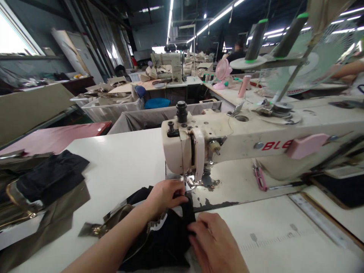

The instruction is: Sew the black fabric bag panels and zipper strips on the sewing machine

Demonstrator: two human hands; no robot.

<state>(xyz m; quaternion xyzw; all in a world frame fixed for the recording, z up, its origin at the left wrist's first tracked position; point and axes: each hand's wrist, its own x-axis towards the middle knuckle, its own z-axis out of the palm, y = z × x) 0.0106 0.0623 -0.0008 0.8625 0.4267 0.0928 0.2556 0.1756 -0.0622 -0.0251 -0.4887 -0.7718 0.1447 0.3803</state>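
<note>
A black fabric piece with a zipper along its left side lies on the white table before the sewing machine. My left hand is closed on the fabric's upper edge, close to the presser foot. At the right edge of the same cloth, my right hand pinches it between thumb and fingers. An olive strip with a metal zipper pull sticks out left of my left forearm. The fabric under my left hand is partly hidden.
Dark and olive zippered pieces are heaped at the left. Pink-handled thread snips lie on the machine bed. Thread cones stand above at the right, near a pink fan. Plastic bins of cut fabric stand behind the table.
</note>
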